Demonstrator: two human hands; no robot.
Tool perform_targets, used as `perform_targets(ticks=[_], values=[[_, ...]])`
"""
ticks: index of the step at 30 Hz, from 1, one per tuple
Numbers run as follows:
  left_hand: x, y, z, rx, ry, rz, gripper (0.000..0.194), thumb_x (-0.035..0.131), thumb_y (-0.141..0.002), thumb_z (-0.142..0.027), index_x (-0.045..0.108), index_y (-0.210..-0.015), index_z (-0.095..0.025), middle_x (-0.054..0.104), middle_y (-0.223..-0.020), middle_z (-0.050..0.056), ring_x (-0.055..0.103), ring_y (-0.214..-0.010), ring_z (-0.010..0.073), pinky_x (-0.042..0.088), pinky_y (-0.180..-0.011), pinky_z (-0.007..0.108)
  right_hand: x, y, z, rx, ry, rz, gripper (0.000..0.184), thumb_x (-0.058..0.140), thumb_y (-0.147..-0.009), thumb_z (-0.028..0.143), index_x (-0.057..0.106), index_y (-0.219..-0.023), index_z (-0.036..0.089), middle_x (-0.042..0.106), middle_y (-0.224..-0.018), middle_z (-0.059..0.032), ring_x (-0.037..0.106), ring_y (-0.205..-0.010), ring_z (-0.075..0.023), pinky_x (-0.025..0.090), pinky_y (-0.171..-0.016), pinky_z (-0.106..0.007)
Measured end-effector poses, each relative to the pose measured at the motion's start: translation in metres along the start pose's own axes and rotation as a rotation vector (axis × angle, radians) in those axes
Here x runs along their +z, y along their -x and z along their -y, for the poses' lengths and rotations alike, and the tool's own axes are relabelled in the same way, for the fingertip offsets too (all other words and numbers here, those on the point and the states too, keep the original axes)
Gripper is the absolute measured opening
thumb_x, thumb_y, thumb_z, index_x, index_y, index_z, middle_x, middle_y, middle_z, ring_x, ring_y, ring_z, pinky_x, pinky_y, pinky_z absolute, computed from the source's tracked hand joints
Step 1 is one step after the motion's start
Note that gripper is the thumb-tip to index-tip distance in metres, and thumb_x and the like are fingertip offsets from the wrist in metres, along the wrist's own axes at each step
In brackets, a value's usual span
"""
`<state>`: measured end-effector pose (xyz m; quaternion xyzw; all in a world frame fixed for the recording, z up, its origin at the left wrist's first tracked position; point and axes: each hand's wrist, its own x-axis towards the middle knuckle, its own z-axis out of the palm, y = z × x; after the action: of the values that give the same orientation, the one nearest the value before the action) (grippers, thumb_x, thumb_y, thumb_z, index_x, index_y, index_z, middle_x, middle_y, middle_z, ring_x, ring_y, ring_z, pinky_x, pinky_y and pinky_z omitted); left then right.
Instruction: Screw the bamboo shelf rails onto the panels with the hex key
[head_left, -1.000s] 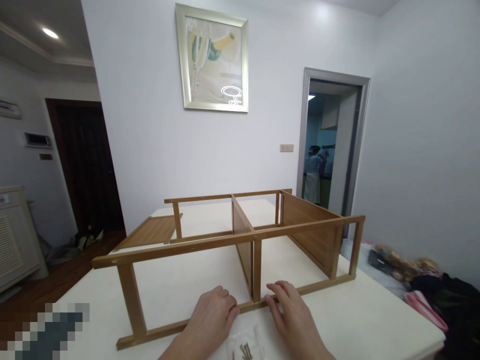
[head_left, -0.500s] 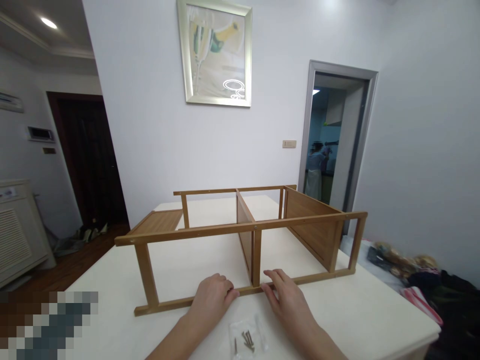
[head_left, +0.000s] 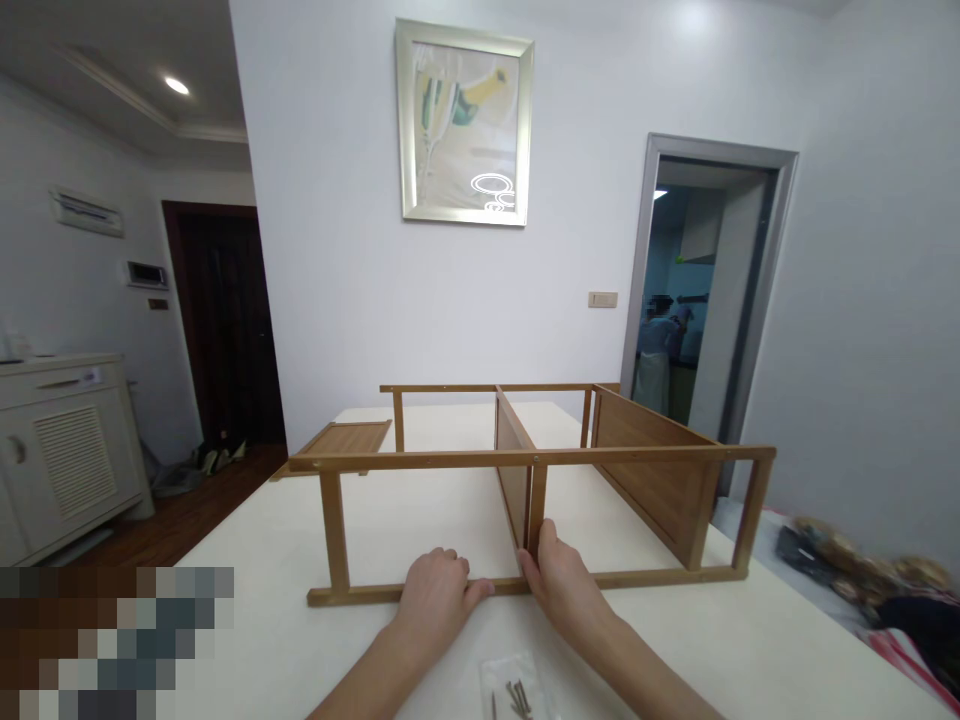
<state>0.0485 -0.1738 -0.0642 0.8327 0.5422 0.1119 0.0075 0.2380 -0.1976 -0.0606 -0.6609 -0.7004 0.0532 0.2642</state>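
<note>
A person is handling a wooden shelf frame lying sideways on a white table.
The left hand is resting over the near lower rail; I can't tell whether it's gripping. The right hand is clasping the middle post's foot between thumb and fingers. A clear bag of screws is lying between the forearms on the tabletop.
</note>
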Motion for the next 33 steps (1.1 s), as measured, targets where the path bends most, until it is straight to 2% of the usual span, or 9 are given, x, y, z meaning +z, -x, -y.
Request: perform_targets(ticks=[9,21,23,25,28,29,31,33], values=[[-0.005,-0.004,0.012,-0.097,0.023,0.001,0.053,0.04,-0.091,-0.054,0.073,-0.088,-0.013,0.071,-0.093,0.016,0.064,-0.094,0.0293,0.045,-0.08,0.039,-0.01,-0.035,-0.02,0.065,0.054,0.012,0.006,0.041,-0.093,0.02,0.039,-0.098,0.016,0.066,-0.076,-0.0114,0.062,-0.066,-0.0218,0.03,-0.056,-0.027],[0.0,-0.002,0.006,0.026,0.166,-0.14,0.027,0.045,-0.092,-0.031,0.068,-0.097,-0.017,0.07,-0.094,0.009,0.063,-0.095,0.0237,0.046,-0.084,0.036,-0.017,-0.066,-0.032,0.154,0.128,0.033,0.013,0.039,-0.091,0.015,0.04,-0.103,0.011,0.068,-0.083,-0.0179,0.065,-0.075,-0.0259,0.032,-0.06,-0.03],[0.0,0.0,0.006,0.095,0.194,-0.288,0.027,0.043,-0.094,-0.029,0.068,-0.092,-0.019,0.07,-0.088,0.009,0.063,-0.089,0.0225,0.046,-0.082,0.036,-0.018,-0.071,-0.036,0.169,0.129,0.032,0.014,0.04,-0.09,0.015,0.041,-0.104,0.011,0.068,-0.085,-0.0174,0.065,-0.076,-0.0255,0.033,-0.06,-0.03],[-0.004,0.004,0.008,0.208,0.228,-0.53,0.026,0.042,-0.094,-0.026,0.066,-0.088,-0.02,0.068,-0.08,0.007,0.06,-0.079,0.0204,0.045,-0.076,0.036,-0.018,-0.075,-0.039,0.186,0.128,0.027,0.016,0.04,-0.09,0.014,0.041,-0.105,0.01,0.068,-0.085,-0.0175,0.065,-0.078,-0.0256,0.033,-0.061,-0.03],[-0.015,0.01,0.016,0.322,0.295,-0.903,0.012,0.048,-0.092,-0.023,0.058,-0.086,-0.021,0.062,-0.075,0.005,0.054,-0.072,0.0186,0.044,-0.07,0.034,-0.02,-0.082,-0.046,0.211,0.127,0.016,0.019,0.041,-0.089,0.013,0.042,-0.107,0.009,0.068,-0.087,-0.0179,0.065,-0.08,-0.0262,0.034,-0.062,-0.03],[-0.02,0.01,0.02,0.314,0.324,-1.012,0.006,0.05,-0.091,-0.024,0.054,-0.086,-0.022,0.059,-0.075,0.004,0.052,-0.073,0.0187,0.044,-0.07,0.034,-0.02,-0.084,-0.049,0.218,0.126,0.013,0.019,0.042,-0.089,0.013,0.043,-0.108,0.009,0.068,-0.088,-0.0177,0.065,-0.08,-0.0259,0.034,-0.062,-0.031],[-0.028,0.009,0.029,0.215,0.398,-1.176,0.008,0.051,-0.09,-0.029,0.047,-0.087,-0.023,0.053,-0.077,0.004,0.051,-0.076,0.0196,0.045,-0.073,0.035,-0.021,-0.087,-0.054,0.233,0.125,0.009,0.02,0.042,-0.089,0.013,0.043,-0.109,0.009,0.068,-0.088,-0.0171,0.065,-0.08,-0.0252,0.035,-0.062,-0.03],[-0.032,0.004,0.038,0.062,0.494,-1.203,0.015,0.048,-0.091,-0.037,0.044,-0.091,-0.023,0.05,-0.081,0.004,0.051,-0.079,0.0201,0.046,-0.075,0.036,-0.021,-0.089,-0.06,0.244,0.127,0.01,0.02,0.041,-0.089,0.012,0.043,-0.109,0.008,0.068,-0.088,-0.0172,0.065,-0.079,-0.0249,0.035,-0.062,-0.03]])
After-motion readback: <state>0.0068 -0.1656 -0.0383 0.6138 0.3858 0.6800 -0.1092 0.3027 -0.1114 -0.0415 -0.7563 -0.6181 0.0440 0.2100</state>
